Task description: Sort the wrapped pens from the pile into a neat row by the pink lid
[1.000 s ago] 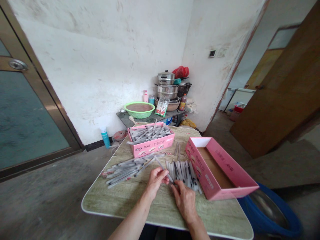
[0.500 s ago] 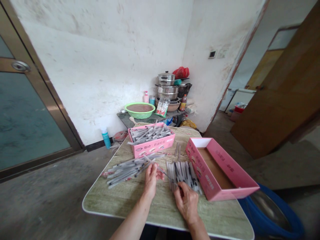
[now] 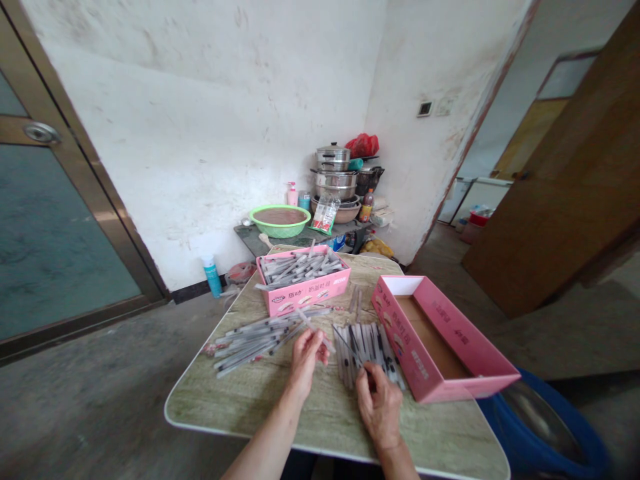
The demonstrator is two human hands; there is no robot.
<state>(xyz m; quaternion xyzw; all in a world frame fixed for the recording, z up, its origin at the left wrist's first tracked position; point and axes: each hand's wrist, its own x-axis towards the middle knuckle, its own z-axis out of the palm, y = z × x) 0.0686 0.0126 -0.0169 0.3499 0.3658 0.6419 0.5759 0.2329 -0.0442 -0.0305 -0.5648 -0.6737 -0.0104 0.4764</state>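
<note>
My left hand (image 3: 306,355) is closed on a clear tube (image 3: 316,329), pinched between thumb and fingertips just above the table (image 3: 280,407). The tube slants from far left to near right, and its near end points toward the row of pens (image 3: 364,341). That row lies side by side on the table just right of my left hand, lengthways from near to far, with dark parts showing inside the clear barrels.

My right hand (image 3: 381,405) sits at the near end of the row, back up and fingers curled onto the pen ends. I cannot tell whether it grips one or only rests on them.

Left of my left hand a loose heap (image 3: 250,337) of the same clear tubes spreads across the table. On the far side stands a far pink box (image 3: 305,292) filled with more tubes. An open pink box (image 3: 450,333) lies just right of the row, showing its brown floor. A blue tub (image 3: 550,427) sits on the ground at the near right. By the far wall are a green basin (image 3: 279,220) and stacked pots (image 3: 333,172).
</note>
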